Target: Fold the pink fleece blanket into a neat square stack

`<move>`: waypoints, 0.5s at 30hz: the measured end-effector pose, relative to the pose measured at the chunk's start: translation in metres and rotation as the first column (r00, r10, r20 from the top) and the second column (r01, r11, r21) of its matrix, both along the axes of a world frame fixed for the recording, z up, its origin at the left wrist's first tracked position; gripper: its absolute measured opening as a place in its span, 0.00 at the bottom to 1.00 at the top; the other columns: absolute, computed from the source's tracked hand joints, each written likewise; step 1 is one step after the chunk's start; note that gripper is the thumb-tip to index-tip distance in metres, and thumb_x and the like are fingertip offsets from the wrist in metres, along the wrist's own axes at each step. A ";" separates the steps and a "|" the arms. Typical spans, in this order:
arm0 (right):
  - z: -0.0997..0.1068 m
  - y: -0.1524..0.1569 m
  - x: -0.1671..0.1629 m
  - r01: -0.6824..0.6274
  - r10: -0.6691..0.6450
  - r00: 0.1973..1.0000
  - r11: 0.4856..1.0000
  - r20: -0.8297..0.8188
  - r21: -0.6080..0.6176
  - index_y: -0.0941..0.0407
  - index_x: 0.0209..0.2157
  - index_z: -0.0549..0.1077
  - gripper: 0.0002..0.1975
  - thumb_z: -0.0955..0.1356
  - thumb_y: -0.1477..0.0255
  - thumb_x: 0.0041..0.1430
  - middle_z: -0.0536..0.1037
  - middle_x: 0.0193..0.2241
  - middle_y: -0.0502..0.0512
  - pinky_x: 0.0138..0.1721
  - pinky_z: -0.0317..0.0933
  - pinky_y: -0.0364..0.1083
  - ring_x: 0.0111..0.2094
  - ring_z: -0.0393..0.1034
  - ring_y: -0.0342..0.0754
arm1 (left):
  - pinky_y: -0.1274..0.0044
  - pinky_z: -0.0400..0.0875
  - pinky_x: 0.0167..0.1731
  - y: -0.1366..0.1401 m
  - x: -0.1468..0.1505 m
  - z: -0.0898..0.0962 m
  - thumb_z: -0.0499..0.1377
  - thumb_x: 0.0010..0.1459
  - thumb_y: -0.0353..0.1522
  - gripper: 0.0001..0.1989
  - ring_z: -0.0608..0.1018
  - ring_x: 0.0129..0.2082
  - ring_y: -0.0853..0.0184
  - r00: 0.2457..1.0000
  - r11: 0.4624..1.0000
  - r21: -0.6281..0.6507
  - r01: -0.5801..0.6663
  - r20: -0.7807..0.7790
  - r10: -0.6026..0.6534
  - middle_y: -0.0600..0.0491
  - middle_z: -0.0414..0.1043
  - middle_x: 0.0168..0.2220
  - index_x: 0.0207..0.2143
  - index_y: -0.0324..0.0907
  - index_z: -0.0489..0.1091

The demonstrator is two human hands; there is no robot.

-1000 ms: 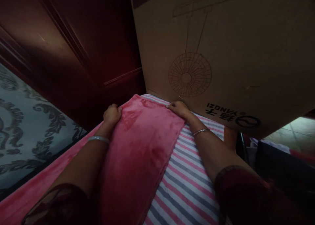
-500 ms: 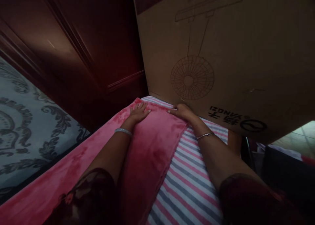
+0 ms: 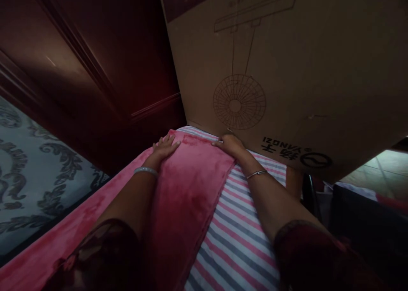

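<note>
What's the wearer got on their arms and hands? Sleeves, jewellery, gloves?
No gloves; both hands are bare. The left hand has a broad pale silvery bangle at the wrist, the right hand a thin metallic bracelet. Dark maroon sleeves with a faint pattern cover the upper forearms.

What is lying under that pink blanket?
A striped sheet shows beside the pink blanket and seems to run under it. Whatever else lies beneath is covered. Both hands, left hand and right hand, rest on top.

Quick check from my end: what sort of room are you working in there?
Probably a bedroom or home storage corner: dark red wooden cabinet panels, a patterned grey bed cover, a fan carton, and a pink fleece blanket over striped cloth.
</note>
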State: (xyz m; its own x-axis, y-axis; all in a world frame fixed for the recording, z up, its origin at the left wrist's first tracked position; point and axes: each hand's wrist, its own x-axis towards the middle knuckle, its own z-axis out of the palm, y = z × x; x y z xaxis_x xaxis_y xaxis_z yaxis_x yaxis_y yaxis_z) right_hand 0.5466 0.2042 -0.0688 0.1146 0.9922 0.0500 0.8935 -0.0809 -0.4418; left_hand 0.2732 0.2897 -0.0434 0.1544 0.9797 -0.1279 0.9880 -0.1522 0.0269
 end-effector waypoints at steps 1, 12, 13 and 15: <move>0.000 0.000 0.000 -0.004 0.004 1.000 1.000 0.006 -0.004 0.56 0.44 0.82 0.22 0.66 0.53 0.66 0.82 0.47 0.65 0.41 0.63 0.44 0.47 0.76 0.55 | 0.48 0.40 0.68 -0.006 0.002 0.006 0.37 0.67 0.53 0.38 0.41 0.74 0.48 1.000 1.000 0.009 0.005 -0.016 -0.004 0.52 0.35 0.76 0.74 0.48 0.44; -0.001 0.000 0.000 0.041 -0.040 0.999 0.998 0.031 -0.055 0.58 0.48 0.81 0.28 0.65 0.49 0.66 0.80 0.50 0.66 0.48 0.64 0.46 0.52 0.75 0.57 | 0.44 0.41 0.66 -0.188 0.011 -0.017 0.50 0.66 0.52 0.36 0.42 0.73 0.42 0.900 0.893 0.116 0.435 -0.013 -0.436 0.46 0.39 0.75 0.72 0.51 0.49; -0.001 0.000 -0.001 0.040 -0.037 0.998 0.998 0.041 -0.058 0.58 0.49 0.81 0.28 0.64 0.49 0.66 0.80 0.50 0.66 0.48 0.64 0.46 0.52 0.75 0.57 | 0.42 0.42 0.65 -0.195 0.012 -0.022 0.51 0.66 0.52 0.37 0.42 0.73 0.41 0.901 0.892 0.135 0.431 -0.012 -0.433 0.45 0.39 0.75 0.72 0.50 0.49; 0.001 -0.003 -0.003 0.039 -0.035 0.997 0.997 0.062 -0.065 0.58 0.49 0.81 0.28 0.64 0.50 0.67 0.80 0.50 0.67 0.49 0.65 0.47 0.53 0.75 0.57 | 0.41 0.43 0.64 -0.201 0.012 -0.028 0.52 0.66 0.51 0.37 0.43 0.73 0.40 0.902 0.889 0.164 0.428 -0.008 -0.432 0.44 0.40 0.75 0.72 0.49 0.50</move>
State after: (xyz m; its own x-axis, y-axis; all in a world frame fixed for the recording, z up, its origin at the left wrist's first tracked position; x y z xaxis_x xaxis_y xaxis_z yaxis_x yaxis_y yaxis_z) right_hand 0.5434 0.2007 -0.0674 0.1499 0.9887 -0.0071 0.9145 -0.1413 -0.3792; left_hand 0.2854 0.0889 -0.0709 0.5664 0.8235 0.0328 0.8240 -0.5665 -0.0067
